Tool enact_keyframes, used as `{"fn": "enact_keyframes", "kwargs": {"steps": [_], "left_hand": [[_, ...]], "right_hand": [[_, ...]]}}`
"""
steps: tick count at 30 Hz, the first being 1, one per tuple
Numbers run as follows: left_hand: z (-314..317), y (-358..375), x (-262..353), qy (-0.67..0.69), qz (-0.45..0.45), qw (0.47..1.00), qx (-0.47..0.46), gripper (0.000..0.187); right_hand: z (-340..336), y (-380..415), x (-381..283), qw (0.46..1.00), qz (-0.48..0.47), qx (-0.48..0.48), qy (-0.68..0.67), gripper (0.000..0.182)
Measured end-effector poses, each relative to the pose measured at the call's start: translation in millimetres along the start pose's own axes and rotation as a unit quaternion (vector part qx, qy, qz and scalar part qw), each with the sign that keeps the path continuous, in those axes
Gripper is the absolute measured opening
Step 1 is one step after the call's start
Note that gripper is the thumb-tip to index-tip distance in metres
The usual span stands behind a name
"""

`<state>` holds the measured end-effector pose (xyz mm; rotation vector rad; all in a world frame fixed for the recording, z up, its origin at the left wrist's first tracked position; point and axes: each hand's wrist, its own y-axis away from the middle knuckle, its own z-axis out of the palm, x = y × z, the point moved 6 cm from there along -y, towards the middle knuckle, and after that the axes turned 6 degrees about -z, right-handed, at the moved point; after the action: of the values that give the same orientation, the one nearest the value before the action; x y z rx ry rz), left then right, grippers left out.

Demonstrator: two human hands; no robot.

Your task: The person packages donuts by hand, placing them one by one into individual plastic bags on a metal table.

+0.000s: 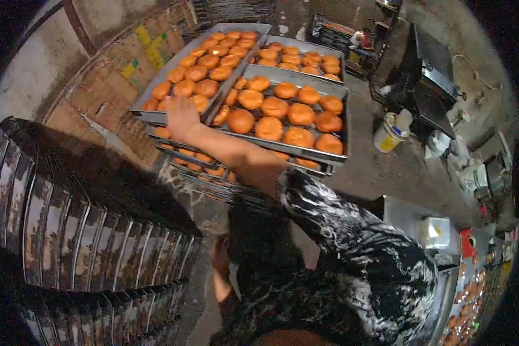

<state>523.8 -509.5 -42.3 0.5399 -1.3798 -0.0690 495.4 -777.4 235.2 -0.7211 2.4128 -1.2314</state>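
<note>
My right hand (182,119) reaches across to the near end of a long metal tray (147,117) of round, glossy brown buns (196,73). Its palm lies over the tray's rim, and the fingers are bent against it beside the nearest buns. Below my right forearm sits another bun-filled tray (348,124), on top of a stack of loaded trays (210,185). Low in the view, my left hand (219,254) hangs in shadow beside my dark trousers. Its fingers are too dark to make out.
Tall stacks of dark baking trays (106,236) stand close on the left. Flattened cardboard (92,95) leans behind them. A third bun tray (343,60) lies farther back. On the right are a bucket (388,138), a metal table (406,216) and more buns (464,308).
</note>
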Motion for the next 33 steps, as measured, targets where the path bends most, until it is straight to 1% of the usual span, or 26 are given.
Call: {"fn": "enact_keyframes", "kwargs": {"steps": [1,3,4,6,9,11,12,13,14,15,16,17,18,19,20,21,22,23,24,25,27,28,29,30,31,33], "left_hand": [[-15.5,-4.1,-2.1,-0.003,0.002,1.0,0.005,0.032],[-41.6,-8.7,-15.7,0.225,-0.027,0.974,-0.025,0.032],[-48.0,-11.8,-22.0,0.221,-0.038,0.974,-0.023,0.032],[-48.0,-25.2,-22.4,0.074,-0.081,0.994,-0.011,0.031],[-27.1,-38.3,2.2,0.035,-0.045,0.994,-0.096,0.031],[-23.0,-72.0,-9.3,-0.014,-0.043,0.992,-0.115,0.033],[-25.2,-97.6,-23.9,-0.054,-0.037,0.991,-0.119,0.035],[-22.8,-133.1,-39.3,-0.335,0.126,0.913,-0.195,0.039],[-9.6,-135.4,-39.5,-0.339,0.116,0.908,-0.216,0.039],[7.6,-138.3,-34.3,-0.149,0.005,0.954,-0.261,0.039],[18.3,-139.4,-38.7,0.044,-0.113,0.951,-0.285,0.039],[20.5,-146.7,-48.4,0.033,-0.127,0.944,-0.302,0.039],[30.2,-149.8,-44.1,0.156,-0.074,0.896,-0.41,0.037],[39.2,-148.7,-34.4,0.277,-0.027,0.818,-0.503,0.036],[54.4,-143.5,-23.6,0.264,-0.051,0.81,-0.521,0.036],[75.1,-140.8,-4.1,0.267,-0.138,0.846,-0.441,0.041],[97.3,-140.3,7.8,0.256,-0.221,0.87,-0.359,0.046],[118.0,-140.2,14.9,0.228,-0.244,0.857,-0.392,0.046],[116.7,-132.1,41.2,0.229,-0.163,0.844,-0.457,0.054],[116.5,-129.5,60.8,0.241,-0.088,0.814,-0.521,0.062],[140.8,-106.6,79.8,0.177,-0.056,0.779,-0.599,0.075],[136.5,-195.5,47.4,0.292,-0.071,0.507,-0.808,0.086],[165.7,-170.7,50.4,0.29,-0.082,0.486,-0.821,0.086],[183.1,-173.3,36.1,0.283,-0.094,0.508,-0.808,0.087],[199.9,-214.3,15.6,0.286,-0.122,0.547,-0.777,0.087],[226.2,-219.8,16.1,0.263,-0.138,0.609,-0.735,0.089]], "right_hand": [[32.2,-3.6,8.1,0.993,0.048,-0.098,-0.042,0.03],[86.1,16.4,20.0,0.96,-0.003,-0.277,-0.041,0.017],[93.6,30.1,26.9,0.957,0.005,-0.285,-0.043,0.017],[77.0,39.2,41.7,0.983,0.004,-0.182,-0.016,0.017],[21.4,80.8,74.8,0.981,-0.002,-0.185,-0.057,0.024],[-49.0,118.9,102.5,0.976,-0.006,-0.193,-0.099,0.033],[-78.7,142.8,124.3,0.977,0.0,-0.207,-0.058,0.037],[-109.3,169.5,144.5,0.975,0.006,-0.223,-0.018,0.04],[-148.1,194.7,163.5,0.979,0.041,-0.195,-0.029,0.04],[-186.0,220.0,182.4,0.988,0.056,-0.145,-0.004,0.039],[-228.2,241.6,194.7,0.992,0.083,-0.09,-0.005,0.038],[-261.0,273.9,202.9,0.983,0.151,-0.017,0.098,0.044],[-287.1,311.3,206.1,0.937,0.295,0.034,0.182,0.058],[-289.0,363.7,227.9,0.864,0.491,0.088,-0.067,0.062],[-280.1,411.1,229.4,0.696,0.63,0.154,-0.309,0.066],[-288.4,384.2,193.3,0.57,0.674,0.174,-0.437,0.063],[-301.8,384.3,190.0,0.644,0.663,0.174,-0.341,0.049],[-314.6,412.3,199.3,0.593,0.7,0.181,-0.355,0.041],[-335.4,437.5,199.5,0.539,0.731,0.188,-0.375,0.034],[-351.9,443.0,191.6,0.559,0.712,0.225,-0.361,0.029],[-391.6,465.3,191.5,0.607,0.693,0.243,-0.303,0.025],[-408.9,490.8,184.6,0.603,0.695,0.27,-0.285,0.025],[-422.8,520.2,179.5,0.618,0.705,0.25,-0.241,0.028],[-435.1,547.7,174.4,0.631,0.715,0.224,-0.2,0.031],[-415.3,526.3,183.9,0.642,0.709,0.219,-0.195,0.016],[-436.0,516.7,156.2,0.654,0.715,0.196,-0.153,0.029]]}}
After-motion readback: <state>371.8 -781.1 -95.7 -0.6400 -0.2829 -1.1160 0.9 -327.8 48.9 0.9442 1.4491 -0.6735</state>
